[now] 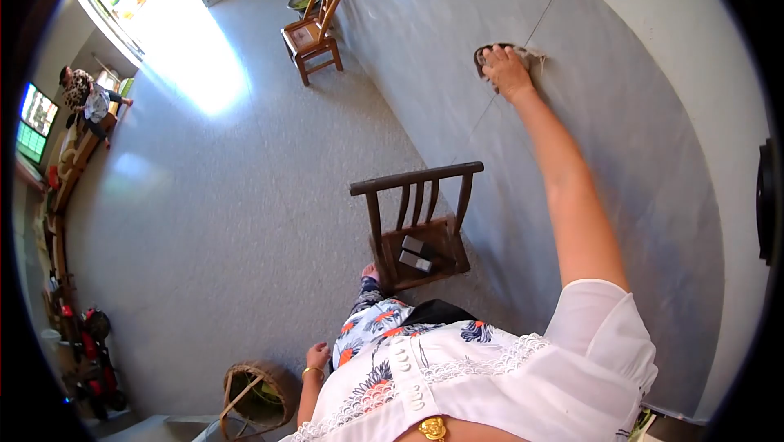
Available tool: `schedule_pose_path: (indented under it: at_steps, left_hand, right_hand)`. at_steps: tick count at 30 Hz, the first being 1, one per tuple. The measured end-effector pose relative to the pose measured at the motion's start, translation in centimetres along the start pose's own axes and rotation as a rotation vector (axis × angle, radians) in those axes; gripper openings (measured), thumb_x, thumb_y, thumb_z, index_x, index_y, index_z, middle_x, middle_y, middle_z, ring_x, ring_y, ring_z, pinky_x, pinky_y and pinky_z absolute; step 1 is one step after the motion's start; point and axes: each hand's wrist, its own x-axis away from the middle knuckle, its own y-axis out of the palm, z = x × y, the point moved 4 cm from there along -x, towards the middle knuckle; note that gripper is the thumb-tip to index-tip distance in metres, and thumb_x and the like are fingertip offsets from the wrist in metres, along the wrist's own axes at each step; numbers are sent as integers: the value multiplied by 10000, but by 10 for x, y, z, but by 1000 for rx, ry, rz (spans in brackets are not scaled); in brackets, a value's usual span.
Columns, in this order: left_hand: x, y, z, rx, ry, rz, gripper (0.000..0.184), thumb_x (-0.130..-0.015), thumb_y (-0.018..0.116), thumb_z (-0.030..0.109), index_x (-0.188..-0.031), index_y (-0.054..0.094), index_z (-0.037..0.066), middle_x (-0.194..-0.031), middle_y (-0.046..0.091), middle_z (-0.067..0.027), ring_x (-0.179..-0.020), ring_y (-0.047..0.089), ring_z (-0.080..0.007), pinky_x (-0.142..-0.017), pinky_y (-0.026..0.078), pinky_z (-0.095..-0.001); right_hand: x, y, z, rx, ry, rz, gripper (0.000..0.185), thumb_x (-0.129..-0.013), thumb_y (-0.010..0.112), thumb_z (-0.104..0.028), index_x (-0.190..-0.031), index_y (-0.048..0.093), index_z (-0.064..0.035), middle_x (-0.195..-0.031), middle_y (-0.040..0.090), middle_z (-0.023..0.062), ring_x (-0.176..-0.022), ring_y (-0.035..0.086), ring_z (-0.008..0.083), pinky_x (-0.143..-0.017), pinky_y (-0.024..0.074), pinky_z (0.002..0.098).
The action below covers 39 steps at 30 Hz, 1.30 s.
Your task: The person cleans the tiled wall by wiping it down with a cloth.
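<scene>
My right hand [508,74] is stretched out along the grey tiled wall [637,148], its fingers closed over a crumpled brownish cloth [531,56]. The cloth is pressed flat to the wall beside a dark tile joint, and part of it is hidden under the palm. Low at my left side hangs my left hand [318,355], with a gold bracelet at the wrist. Its fingers are loosely bent and apart, and nothing shows in them.
Just before me stands a dark wooden chair [416,189] with two small grey boxes [415,254] on its seat. Another wooden chair [314,37] stands farther along the wall. A woven basket [263,393] is at lower left. A person [90,99] sits on a bench at far left.
</scene>
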Motion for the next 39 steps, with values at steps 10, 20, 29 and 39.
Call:
schedule_pose_path:
  at_steps: [10, 20, 29, 39]
  left_hand:
    - [-25, 24, -30, 87, 68, -57, 366, -763, 547, 161, -1089, 565, -3, -841, 640, -109, -656, 613, -155, -627, 490, -273]
    - [1, 80, 12, -191, 166, -168, 305, -762, 574, 159, -1027, 609, 12, -806, 643, -110, -682, 619, -163, -643, 494, -283]
    - [-76, 139, 9, -632, 439, -266, 334, -742, 582, 232, -1000, 625, 24, -861, 649, -151, -774, 632, -199, -710, 491, -304]
    - [1, 162, 161, -631, 689, -397, 328, -738, 550, 145, -1020, 603, -12, -768, 648, -137, -618, 635, -174, -580, 508, -286]
  right_hand:
    - [152, 16, -57, -32, -52, -191, 211, -756, 531, -229, -930, 633, -167, -1223, 426, 27, -1187, 337, 245, -985, 241, 409]
    - [384, -74, -62, -38, 116, -90, 316, -675, 610, -247, -980, 583, -170, -1237, 430, 49, -1163, 363, 219, -971, 280, 384]
    - [635, -206, -35, 145, 640, 53, 265, -770, 537, -186, -1017, 534, -281, -1195, 456, 49, -1084, 438, 245, -879, 369, 423]
    - [774, -360, 38, 661, 1258, 317, 459, -686, 656, -117, -1099, 468, -50, -1212, 364, 220, -1058, 400, 396, -864, 354, 464]
